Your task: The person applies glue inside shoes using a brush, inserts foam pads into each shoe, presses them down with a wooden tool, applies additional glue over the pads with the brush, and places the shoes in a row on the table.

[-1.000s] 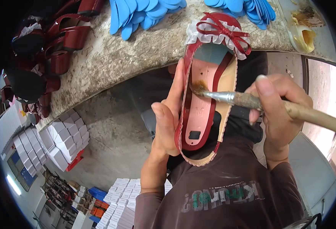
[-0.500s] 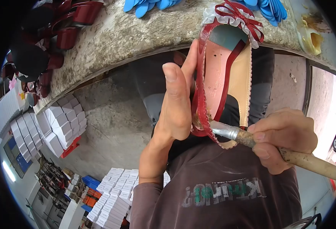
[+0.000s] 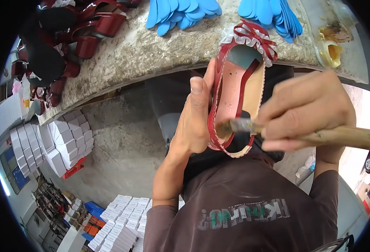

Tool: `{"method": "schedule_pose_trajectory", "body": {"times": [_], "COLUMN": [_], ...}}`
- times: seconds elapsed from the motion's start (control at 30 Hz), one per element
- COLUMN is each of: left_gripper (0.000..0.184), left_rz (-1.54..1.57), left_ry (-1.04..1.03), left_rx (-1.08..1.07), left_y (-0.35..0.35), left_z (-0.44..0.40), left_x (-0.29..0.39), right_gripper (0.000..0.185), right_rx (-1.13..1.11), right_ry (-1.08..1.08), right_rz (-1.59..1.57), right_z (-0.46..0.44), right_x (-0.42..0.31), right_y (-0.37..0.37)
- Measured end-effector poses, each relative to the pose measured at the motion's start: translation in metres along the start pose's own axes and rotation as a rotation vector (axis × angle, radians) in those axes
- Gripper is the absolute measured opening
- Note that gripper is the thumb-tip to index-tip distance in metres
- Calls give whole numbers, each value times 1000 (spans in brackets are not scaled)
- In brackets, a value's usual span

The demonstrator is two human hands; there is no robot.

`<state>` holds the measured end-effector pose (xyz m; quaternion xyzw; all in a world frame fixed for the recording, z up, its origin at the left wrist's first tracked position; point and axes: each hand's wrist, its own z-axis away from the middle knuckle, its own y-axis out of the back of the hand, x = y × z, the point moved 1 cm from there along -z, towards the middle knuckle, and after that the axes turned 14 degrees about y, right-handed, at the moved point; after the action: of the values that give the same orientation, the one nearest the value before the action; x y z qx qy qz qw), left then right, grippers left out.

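Observation:
A red shoe [image 3: 231, 90] with a pink insole, white frill and red bow is tilted with its toe against the worn bench edge. My left hand [image 3: 197, 113] grips its side, thumb up and fingers behind the shoe. In my right hand [image 3: 313, 111], slightly blurred, is a brush [image 3: 353, 137] with a thick wooden handle and metal collar. Its bristles touch the insole near the heel end. The shoe's underside is hidden.
Blue insoles [image 3: 181, 12] lie in piles on the bench [image 3: 122, 63]. Red heeled shoes [image 3: 88, 46] crowd its left end. A container with yellowish glue [image 3: 331, 53] stands at the right. White boxes [image 3: 69, 143] are stacked on the floor.
My right hand has moved up, and the brush tip has shifted from the shoe's heel rim onto the insole. The shoe appears slightly lower and further left in view.

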<state>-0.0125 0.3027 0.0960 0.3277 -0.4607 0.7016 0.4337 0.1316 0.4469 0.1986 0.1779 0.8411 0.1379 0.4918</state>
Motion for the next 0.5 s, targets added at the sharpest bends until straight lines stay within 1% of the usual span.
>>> {"method": "schedule_pose_trajectory", "body": {"times": [0.03, 0.13, 0.2, 0.23, 0.33, 0.43, 0.47, 0.5], "left_gripper": [94, 90, 89, 89, 94, 104, 108, 112], "left_rz": [6, -36, -98, -142, -163, -197, -215, -229], "left_ry": [-1, -35, -58, -68, -49, -50, -51, -55], "left_rx": [-9, 20, 41, 65, 117, 160, 169, 182], "left_y": [-1, -7, -11, -11, -16, -29, -34, -38], "left_z": [0, 2, 5, 8, 11, 12, 11, 10], "left_x": [0, 2, 0, -3, -16, -24, -24, -25], "right_gripper": [16, 21, 26, 31, 44, 31, 28, 29], "right_rx": [-34, -93, 80, 193, 458, 356, 342, 353], "right_ry": [23, -37, -68, -58, -79, -109, -117, -85], "right_rz": [73, 289, 285, 248, 282, 724, 861, 956], "right_z": [0, 13, 34, 46, 86, 72, 63, 61], "right_x": [4, 29, 31, 19, -22, -18, -8, 9], "right_y": [8, 37, 42, 40, -17, -57, -62, -57]}}
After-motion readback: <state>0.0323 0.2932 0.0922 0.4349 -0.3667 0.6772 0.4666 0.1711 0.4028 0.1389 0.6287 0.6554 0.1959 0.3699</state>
